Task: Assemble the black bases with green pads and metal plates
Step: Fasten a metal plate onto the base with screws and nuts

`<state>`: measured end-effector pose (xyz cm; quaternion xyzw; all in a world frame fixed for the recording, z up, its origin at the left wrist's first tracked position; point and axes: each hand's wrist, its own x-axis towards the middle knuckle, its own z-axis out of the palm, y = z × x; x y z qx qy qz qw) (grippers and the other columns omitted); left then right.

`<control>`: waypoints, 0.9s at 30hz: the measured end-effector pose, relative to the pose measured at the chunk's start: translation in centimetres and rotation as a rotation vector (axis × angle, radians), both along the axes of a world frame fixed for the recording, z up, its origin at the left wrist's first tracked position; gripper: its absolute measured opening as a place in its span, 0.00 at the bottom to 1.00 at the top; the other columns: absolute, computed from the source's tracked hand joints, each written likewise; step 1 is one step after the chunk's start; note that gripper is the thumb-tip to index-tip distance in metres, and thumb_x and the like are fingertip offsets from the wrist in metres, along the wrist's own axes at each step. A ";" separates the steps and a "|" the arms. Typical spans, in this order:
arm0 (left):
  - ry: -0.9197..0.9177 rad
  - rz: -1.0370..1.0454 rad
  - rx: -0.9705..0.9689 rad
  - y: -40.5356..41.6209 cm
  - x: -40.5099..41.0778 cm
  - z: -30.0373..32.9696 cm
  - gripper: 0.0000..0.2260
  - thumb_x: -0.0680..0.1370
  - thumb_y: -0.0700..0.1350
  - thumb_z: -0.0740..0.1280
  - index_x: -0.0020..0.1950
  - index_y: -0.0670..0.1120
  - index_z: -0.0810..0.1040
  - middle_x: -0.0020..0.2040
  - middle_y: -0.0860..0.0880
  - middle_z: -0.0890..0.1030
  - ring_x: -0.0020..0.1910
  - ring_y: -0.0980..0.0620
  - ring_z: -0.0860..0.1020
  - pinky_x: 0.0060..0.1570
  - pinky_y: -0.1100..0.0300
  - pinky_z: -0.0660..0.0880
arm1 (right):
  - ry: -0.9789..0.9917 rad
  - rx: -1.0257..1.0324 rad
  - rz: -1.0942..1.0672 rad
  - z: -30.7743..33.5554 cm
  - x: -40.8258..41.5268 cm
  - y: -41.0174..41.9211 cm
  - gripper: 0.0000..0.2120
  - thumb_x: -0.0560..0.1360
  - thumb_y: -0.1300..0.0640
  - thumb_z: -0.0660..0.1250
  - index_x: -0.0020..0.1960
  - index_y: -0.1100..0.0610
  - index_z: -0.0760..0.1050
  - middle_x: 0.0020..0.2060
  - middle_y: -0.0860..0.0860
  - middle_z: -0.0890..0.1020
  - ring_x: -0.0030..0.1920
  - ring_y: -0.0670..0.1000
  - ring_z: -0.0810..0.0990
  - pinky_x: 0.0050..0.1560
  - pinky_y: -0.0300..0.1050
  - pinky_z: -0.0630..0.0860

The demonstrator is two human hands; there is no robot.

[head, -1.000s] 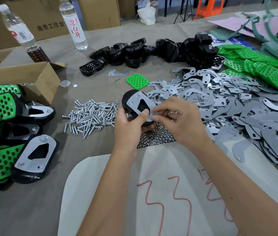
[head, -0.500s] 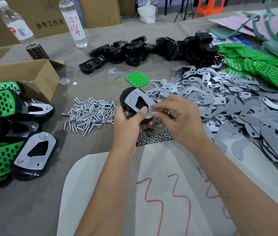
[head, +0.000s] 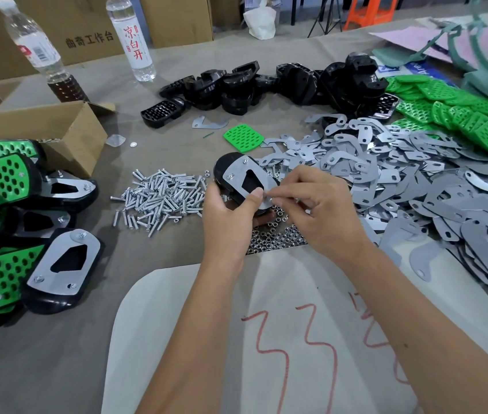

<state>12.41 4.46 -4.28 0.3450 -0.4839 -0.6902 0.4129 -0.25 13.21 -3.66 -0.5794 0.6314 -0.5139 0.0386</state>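
Left hand (head: 227, 211) grips black base (head: 225, 171); right hand (head: 321, 211) pinches at metal plate (head: 244, 177).

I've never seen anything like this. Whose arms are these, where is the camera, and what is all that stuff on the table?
No machine here: a person wears a camera on the head, looking down at both hands. The left hand grips a black base with a metal plate on top. The right hand pinches something small at the plate's near corner, too small to tell. On the table lie screws, nuts, loose plates, green pads, spare bases, and finished pieces at left.
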 end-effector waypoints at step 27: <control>0.127 -0.129 0.101 -0.2 0.8 0.5 0.14 0.79 0.34 0.70 0.64 0.45 0.77 0.55 0.41 0.86 0.48 0.44 0.86 0.43 0.55 0.82 | -0.280 -0.026 -0.002 0.0 0.0 0.1 0.05 0.75 0.67 0.76 0.50 0.63 0.86 0.44 0.58 0.81 0.34 0.53 0.84 0.30 0.48 0.83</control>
